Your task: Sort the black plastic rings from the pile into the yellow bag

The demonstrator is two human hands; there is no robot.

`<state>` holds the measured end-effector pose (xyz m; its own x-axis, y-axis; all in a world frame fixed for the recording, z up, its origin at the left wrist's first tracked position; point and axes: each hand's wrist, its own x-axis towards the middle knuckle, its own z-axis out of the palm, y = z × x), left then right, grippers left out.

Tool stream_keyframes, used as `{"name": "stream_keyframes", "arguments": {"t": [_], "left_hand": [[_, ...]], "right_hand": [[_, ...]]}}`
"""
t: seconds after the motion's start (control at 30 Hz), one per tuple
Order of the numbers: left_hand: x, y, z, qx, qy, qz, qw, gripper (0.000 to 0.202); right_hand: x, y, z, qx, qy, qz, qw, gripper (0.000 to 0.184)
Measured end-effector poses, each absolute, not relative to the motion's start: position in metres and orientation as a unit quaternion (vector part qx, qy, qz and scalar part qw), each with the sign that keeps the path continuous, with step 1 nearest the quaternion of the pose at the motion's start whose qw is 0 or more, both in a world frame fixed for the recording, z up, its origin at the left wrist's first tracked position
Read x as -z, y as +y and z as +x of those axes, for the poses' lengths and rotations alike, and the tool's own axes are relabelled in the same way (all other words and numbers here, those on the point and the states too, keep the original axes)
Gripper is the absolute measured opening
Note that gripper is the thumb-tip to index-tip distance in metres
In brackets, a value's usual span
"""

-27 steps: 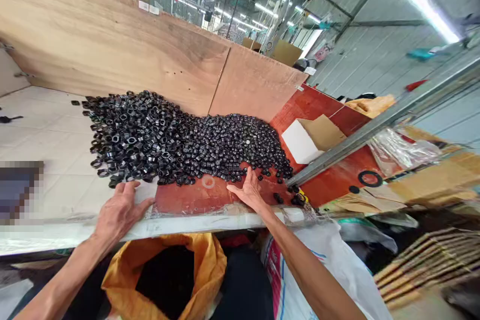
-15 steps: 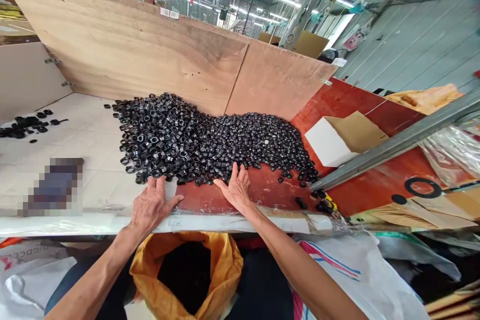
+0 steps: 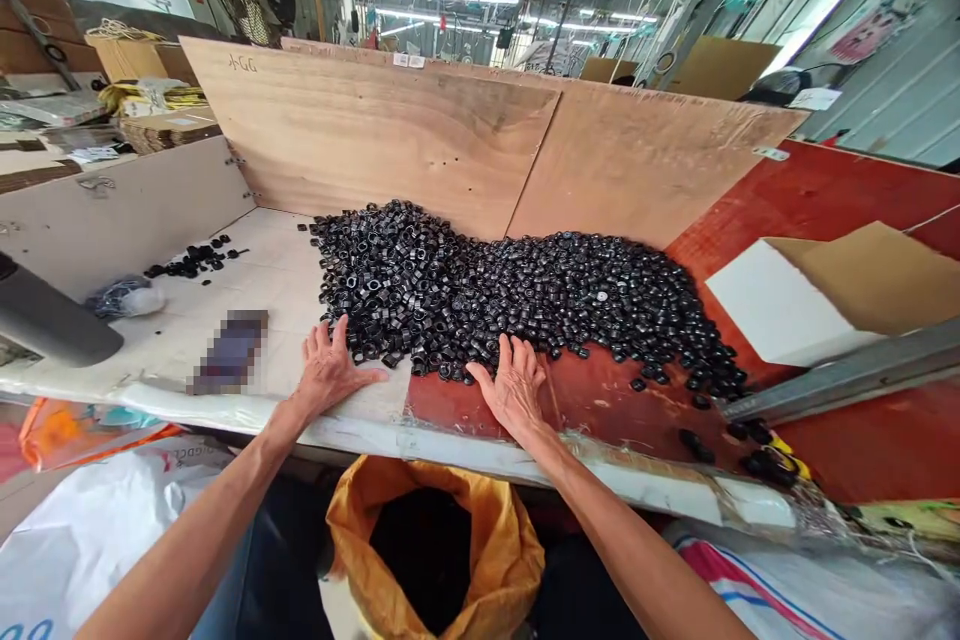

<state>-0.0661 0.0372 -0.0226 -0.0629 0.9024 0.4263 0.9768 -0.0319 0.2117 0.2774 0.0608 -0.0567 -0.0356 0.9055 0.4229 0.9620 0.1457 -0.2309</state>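
A broad heap of small black plastic parts (image 3: 510,285) lies against the back board. Many at its left look like hollow rings; those at the right look rounder and more solid. At the heap's front left edge is my left hand (image 3: 330,370), fingers spread and thumb pointing right. My right hand (image 3: 514,380) rests at the front middle of the pile, its fingers apart with the tips at the parts. Neither hand grips anything that shows. Below the table edge, between my arms, stands an orange woven sack (image 3: 510,550) with its mouth wide and dark inside.
A wooden back board (image 3: 390,130) walls the table. On the right are a white cardboard box (image 3: 780,305) and a slanting metal bar (image 3: 840,370). Further left lie a blurred-out flat object (image 3: 231,352), a small cluster of black pieces (image 3: 196,258) and a grey cylinder (image 3: 56,315).
The camera view has turned left, bringing more of the table's left side into sight. My left hand's fingers have spread wider and sit at the pile's left edge; the right stays at its front.
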Motion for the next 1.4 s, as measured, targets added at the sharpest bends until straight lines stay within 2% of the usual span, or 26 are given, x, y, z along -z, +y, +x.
{"name": "stream_keyframes", "arguments": {"t": [0.27,0.57,0.7,0.77,0.8,0.9,0.97,1.13,1.27,1.4], "left_hand": [[0.045,0.036,-0.005,0.209,-0.661,-0.718,0.066,0.127],[0.031,0.028,0.033,0.185,-0.714,-0.674,0.034,0.146],[0.026,0.018,0.034,0.220,-0.694,-0.684,0.051,0.148],[0.022,0.005,0.030,0.264,-0.657,-0.702,0.076,0.136],[0.021,-0.002,0.028,0.285,-0.632,-0.716,0.082,0.122],[0.018,-0.022,0.031,0.301,-0.540,-0.785,0.043,0.058],[0.019,-0.027,0.039,0.270,-0.498,-0.824,-0.008,0.032],[0.023,-0.016,0.058,0.240,-0.537,-0.806,-0.067,0.019],[0.025,-0.011,0.056,0.283,-0.534,-0.792,-0.083,0.022],[0.029,-0.017,0.055,0.296,-0.555,-0.774,-0.071,0.027]], "right_hand": [[0.042,0.051,0.262,0.032,-0.745,-0.629,0.222,0.073],[0.037,0.056,0.222,0.017,-0.688,-0.690,0.225,0.066],[0.040,0.057,0.226,-0.011,-0.689,-0.677,0.261,0.062],[0.041,0.053,0.235,-0.025,-0.680,-0.671,0.294,0.055],[0.040,0.049,0.241,-0.030,-0.675,-0.667,0.314,0.051],[0.034,0.033,0.263,-0.037,-0.686,-0.626,0.369,0.040],[0.029,0.020,0.278,-0.054,-0.718,-0.582,0.379,0.034],[0.024,0.003,0.298,-0.150,-0.787,-0.510,0.315,0.023],[0.025,0.010,0.290,-0.139,-0.810,-0.498,0.277,0.017],[0.017,0.018,0.280,-0.121,-0.834,-0.483,0.238,0.003]]}}
